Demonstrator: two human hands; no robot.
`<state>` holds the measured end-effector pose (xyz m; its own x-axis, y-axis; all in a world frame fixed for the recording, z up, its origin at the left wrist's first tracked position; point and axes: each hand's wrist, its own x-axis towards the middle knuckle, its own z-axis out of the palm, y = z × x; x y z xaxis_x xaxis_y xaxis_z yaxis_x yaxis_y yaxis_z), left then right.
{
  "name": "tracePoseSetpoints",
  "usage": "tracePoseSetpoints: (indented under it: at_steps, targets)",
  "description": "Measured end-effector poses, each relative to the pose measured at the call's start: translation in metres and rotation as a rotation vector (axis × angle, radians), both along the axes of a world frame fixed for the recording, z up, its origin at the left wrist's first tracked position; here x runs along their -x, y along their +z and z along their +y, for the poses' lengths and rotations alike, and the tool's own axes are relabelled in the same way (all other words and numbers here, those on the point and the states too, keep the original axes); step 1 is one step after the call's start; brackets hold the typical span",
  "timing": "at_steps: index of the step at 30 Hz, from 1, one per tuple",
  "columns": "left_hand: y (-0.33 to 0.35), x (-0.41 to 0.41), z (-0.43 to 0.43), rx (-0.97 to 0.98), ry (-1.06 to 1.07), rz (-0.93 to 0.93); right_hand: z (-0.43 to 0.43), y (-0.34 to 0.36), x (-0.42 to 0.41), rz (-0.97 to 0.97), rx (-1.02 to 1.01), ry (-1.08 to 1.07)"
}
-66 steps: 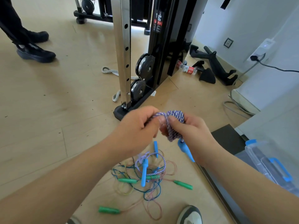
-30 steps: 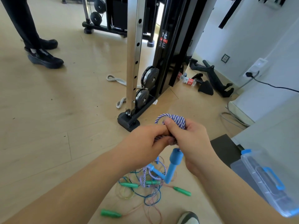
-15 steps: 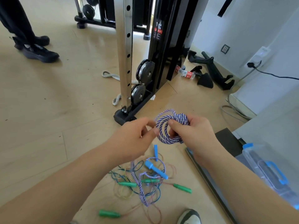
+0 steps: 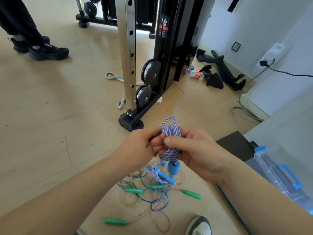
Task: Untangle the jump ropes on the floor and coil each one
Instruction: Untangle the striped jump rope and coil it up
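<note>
Both hands meet at the middle of the view, closed on the striped rope. The left hand pinches the bundle's near side, and the right hand wraps it with the thumb laid across the front. A loop stands up at 12 o'clock of the bundle, and one blue handle hangs straight down at 6 o'clock. The second blue handle lies just beside it, with a striped strand trailing into the tangle of thin blue, yellow and pink cords on the floor. Green handles are scattered through and around that tangle. The farthest of them lies at 7 o'clock, and the tip of a shoe shows at 5 o'clock. The cable machine rises at 12 o'clock of the hands, its black foot close behind the bundle. A thick white rope curls around its base. At 10 o'clock, well apart, stand another person's dark shoes. At 1 o'clock lie a bottle and black attachments along the wall. At 3 to 4 o'clock sit a dark mat and a clear plastic box with blue latches.
</note>
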<state>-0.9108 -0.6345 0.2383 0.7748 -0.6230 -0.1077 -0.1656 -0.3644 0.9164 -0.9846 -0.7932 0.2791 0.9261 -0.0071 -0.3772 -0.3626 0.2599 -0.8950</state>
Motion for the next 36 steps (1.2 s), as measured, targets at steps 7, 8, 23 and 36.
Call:
tracePoseSetpoints:
  at_steps: [7,8,23,36]
  targets:
    - [0.005,0.005,0.002,0.009,-0.027,0.088,0.003,0.004,0.004,-0.007,0.033,0.024]
    - [0.007,0.008,-0.001,0.025,-0.001,0.127,0.003,0.004,0.003,-0.014,-0.034,-0.027]
    - [0.017,0.023,-0.006,-0.160,-0.230,-0.048,-0.033,-0.025,-0.008,0.008,1.061,-0.191]
    - [0.023,-0.018,0.010,0.241,0.127,0.027,0.013,-0.009,-0.005,-0.021,0.306,0.067]
